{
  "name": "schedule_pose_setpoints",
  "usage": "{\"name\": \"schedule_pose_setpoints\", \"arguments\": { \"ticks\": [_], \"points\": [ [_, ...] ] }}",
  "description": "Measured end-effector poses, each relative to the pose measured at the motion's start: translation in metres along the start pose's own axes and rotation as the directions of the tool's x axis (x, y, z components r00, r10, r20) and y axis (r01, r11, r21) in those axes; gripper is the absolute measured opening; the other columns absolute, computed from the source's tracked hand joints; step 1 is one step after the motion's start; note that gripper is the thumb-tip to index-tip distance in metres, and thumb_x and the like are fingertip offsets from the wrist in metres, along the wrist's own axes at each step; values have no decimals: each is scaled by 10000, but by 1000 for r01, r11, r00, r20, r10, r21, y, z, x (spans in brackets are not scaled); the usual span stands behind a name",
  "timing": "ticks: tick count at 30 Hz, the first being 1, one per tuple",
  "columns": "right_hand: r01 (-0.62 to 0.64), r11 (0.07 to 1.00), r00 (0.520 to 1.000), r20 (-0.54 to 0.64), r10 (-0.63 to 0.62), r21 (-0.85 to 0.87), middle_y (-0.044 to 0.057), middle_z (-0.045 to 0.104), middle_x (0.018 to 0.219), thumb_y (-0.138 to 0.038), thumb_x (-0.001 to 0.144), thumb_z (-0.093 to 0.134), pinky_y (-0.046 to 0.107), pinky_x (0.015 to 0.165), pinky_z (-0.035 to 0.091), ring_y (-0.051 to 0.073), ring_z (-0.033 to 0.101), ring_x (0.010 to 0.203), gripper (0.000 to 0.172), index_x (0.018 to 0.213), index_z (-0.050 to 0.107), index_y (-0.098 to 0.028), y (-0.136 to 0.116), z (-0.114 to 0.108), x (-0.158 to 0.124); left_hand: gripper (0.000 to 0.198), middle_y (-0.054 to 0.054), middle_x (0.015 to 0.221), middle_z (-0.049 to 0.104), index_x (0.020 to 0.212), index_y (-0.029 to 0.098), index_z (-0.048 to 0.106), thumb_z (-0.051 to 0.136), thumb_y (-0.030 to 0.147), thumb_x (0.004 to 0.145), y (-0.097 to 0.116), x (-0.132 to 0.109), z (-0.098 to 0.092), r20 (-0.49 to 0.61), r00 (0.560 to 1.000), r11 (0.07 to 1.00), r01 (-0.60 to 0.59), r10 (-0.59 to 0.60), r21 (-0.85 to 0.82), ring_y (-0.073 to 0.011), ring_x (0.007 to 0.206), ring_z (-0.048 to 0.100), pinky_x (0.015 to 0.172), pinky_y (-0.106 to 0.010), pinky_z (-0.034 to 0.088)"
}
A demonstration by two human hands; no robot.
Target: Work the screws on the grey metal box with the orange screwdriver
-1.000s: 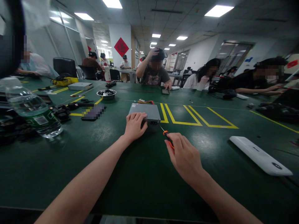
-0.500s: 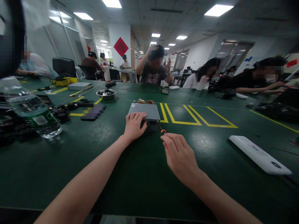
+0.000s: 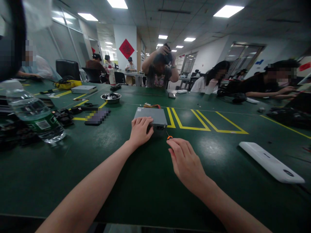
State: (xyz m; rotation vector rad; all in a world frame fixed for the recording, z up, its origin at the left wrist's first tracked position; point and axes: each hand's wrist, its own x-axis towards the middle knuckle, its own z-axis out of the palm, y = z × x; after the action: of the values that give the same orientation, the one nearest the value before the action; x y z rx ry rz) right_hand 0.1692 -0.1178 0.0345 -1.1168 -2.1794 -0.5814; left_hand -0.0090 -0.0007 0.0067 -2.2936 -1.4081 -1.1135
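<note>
A flat grey metal computer power supply (image 3: 157,116) lies on the green table, with coloured cables at its far edge and a socket on the side facing me. My left hand (image 3: 141,130) grips its near left corner, fingers across the top and thumb at the front. In the closed fingers of my right hand (image 3: 187,158) is a screwdriver (image 3: 169,138) with an orange and black handle. Its thin shaft points at the near right corner of the power supply; whether the tip touches a screw is too small to tell.
A water bottle (image 3: 36,113) stands at the left, near a dark phone (image 3: 97,117). A metal bowl (image 3: 111,98) with small parts sits beyond. On the right lies a white oblong device (image 3: 269,161). Yellow tape (image 3: 194,128) marks the table. Several people sit around.
Both hands, the power supply and the screwdriver stay nearly in place; the orange handle looks slightly turned. Across the table, a person's hands have closed in on their headgear.
</note>
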Motion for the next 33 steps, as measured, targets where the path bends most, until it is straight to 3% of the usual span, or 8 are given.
{"name": "schedule_pose_setpoints", "arguments": {
  "ticks": [4,8,12,18,24,27,33],
  "points": [
    [-18,999,999,-35,19,35,168,481,1104,-92,835,388,360,745,529,221,509,1018,273,1104,430,-115,-2,-2,1,274,-18,1185,568,1079,256,519,480,266,807,-1,0,0,1,1000,1000,0,0,-1,-226,1089,451,928,-406,273],
    [-116,992,991,-79,111,-52,120,538,961,-199,852,454,342,684,531,194,547,863,176,1013,465,-129,4,-3,5,280,-22,1181,570,1081,250,523,485,270,804,0,0,-1,2,1000,1000,-3,3,-3,-229,1083,452,922,-408,279],
    [-47,995,997,-61,42,-88,92,558,902,-141,848,443,316,659,522,175,545,811,170,1016,474,-134,7,-2,3,290,-24,1187,567,1085,252,526,490,265,797,0,1,-1,6,1000,1000,1,-1,-1,-234,1087,450,923,-412,278],
    [-1,1000,997,-72,-1,-22,131,511,1002,-56,822,404,320,735,521,186,527,927,222,1027,466,-115,5,-2,1,280,-10,1184,568,1074,252,522,497,263,796,-2,0,1,-9,1000,1000,-12,12,1,-224,1082,453,916,-404,280],
    [-137,989,987,-96,132,-49,113,524,957,-243,854,461,326,660,524,187,538,843,196,1015,469,-131,9,-3,4,279,-16,1183,571,1076,248,518,489,268,800,-2,0,2,-9,1000,1000,-12,12,4,-229,1082,453,916,-407,277],
    [-89,994,991,-103,82,-63,97,550,902,-177,860,435,320,659,515,177,542,817,175,1025,467,-130,9,-2,4,276,-19,1186,570,1075,248,520,487,264,801,-1,0,1,-2,1000,1000,-10,10,2,-230,1088,450,920,-407,273],
    [11,1000,998,-65,-11,-2,101,565,981,-50,810,422,349,776,505,196,533,919,268,1061,462,-137,4,-1,1,282,-14,1181,572,1077,248,521,496,264,797,-1,0,0,-12,1000,1000,-13,13,-5,-223,1089,451,919,-402,276]
  ]
}}
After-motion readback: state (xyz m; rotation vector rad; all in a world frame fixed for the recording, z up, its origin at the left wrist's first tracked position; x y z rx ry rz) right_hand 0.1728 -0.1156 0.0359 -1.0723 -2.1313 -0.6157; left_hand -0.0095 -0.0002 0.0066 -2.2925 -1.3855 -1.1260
